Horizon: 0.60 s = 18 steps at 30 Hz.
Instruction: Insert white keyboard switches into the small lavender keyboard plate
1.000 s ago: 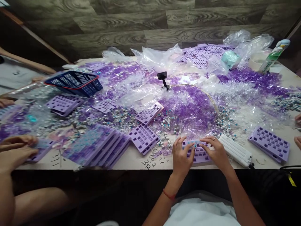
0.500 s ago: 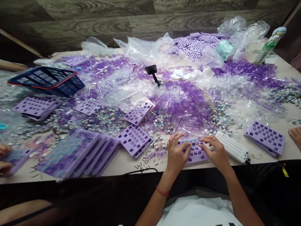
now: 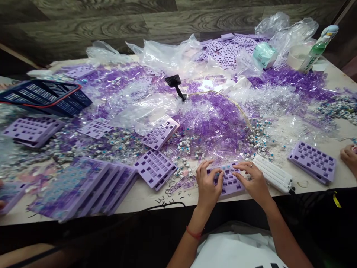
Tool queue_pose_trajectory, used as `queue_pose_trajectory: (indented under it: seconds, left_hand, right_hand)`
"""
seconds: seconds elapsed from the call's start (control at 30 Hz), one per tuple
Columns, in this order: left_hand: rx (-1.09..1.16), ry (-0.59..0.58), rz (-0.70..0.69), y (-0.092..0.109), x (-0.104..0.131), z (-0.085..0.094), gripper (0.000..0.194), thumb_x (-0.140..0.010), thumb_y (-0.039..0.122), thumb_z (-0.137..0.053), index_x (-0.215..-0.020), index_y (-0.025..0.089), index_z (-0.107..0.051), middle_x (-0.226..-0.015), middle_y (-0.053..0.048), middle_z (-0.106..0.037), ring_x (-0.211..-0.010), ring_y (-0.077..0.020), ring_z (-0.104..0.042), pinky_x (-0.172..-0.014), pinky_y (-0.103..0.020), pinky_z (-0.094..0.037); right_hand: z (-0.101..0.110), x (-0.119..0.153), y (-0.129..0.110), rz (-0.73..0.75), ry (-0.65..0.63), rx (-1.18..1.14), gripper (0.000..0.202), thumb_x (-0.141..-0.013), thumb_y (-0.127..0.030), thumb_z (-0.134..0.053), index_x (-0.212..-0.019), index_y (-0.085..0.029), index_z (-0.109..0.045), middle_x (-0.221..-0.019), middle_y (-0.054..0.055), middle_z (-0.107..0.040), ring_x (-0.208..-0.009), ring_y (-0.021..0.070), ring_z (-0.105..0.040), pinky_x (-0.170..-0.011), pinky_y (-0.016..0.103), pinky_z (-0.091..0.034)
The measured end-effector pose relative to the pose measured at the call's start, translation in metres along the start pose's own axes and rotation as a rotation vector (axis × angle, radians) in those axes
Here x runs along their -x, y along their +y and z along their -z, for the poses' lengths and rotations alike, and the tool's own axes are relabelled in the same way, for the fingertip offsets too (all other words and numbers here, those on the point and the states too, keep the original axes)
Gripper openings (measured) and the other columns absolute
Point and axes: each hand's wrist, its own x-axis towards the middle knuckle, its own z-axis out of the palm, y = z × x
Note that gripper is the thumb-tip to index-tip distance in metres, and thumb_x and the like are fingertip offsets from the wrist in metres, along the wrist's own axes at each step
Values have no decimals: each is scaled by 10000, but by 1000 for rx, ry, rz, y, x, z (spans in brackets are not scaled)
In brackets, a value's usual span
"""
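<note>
Before me on the table lies a light purple keyboard plate (image 3: pixel 231 188) with rows of square holes. Small clear and bluish pieces sit along its upper edge, partly covered by my fingers. My left hand (image 3: pixel 208 182) is over the plate's left side, thumb and index finger brought together at the upper row. Over the upper right side is my right hand (image 3: pixel 253 178), its thumb and index finger pinched close to the plate. What either fingertip pinch holds is too small to make out.
Purple plates with clear pieces (image 3: pixel 69 190) lean stacked at left. Bare plates (image 3: pixel 154 169) lie beside loose white-and-blue switches (image 3: pixel 189 143) and purple clear parts (image 3: pixel 220 123). A white power strip (image 3: pixel 273 173) is right of my hand. Other people's hands (image 3: pixel 350 156) show at the edges.
The view has shifted slightly, so the table's left side sits further left. My hands stay at the plate's upper row with small finger movements. The other person's hand at right has moved.
</note>
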Motion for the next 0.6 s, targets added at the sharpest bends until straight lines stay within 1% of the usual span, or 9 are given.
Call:
queue_pose_trajectory:
  seconds: [0.27, 0.6]
  left_hand:
    - [-101, 28, -86, 2, 0, 2, 57, -959, 224, -633, -959, 201, -686, -1273, -131, -591, -1322, -327, -475, -1107, -528, -412]
    - [-195, -17, -166, 3, -4, 6, 74, -969, 222, -618, -944, 192, -681, -1322, -139, -597, -1330, -333, -474, -1139, -551, -363]
  right_hand:
    - [-1, -1, 1, 27, 3, -11, 161, -952, -289, -694, -1101, -282, -754, -1032, 48, -711, -1017, 216, -665, -928, 380, -560]
    - [0, 0, 1, 28, 8, -8, 165, -948, -282, -698, -1103, -277, -755, -1043, 54, -713, -1026, 219, -666, -921, 380, -562]
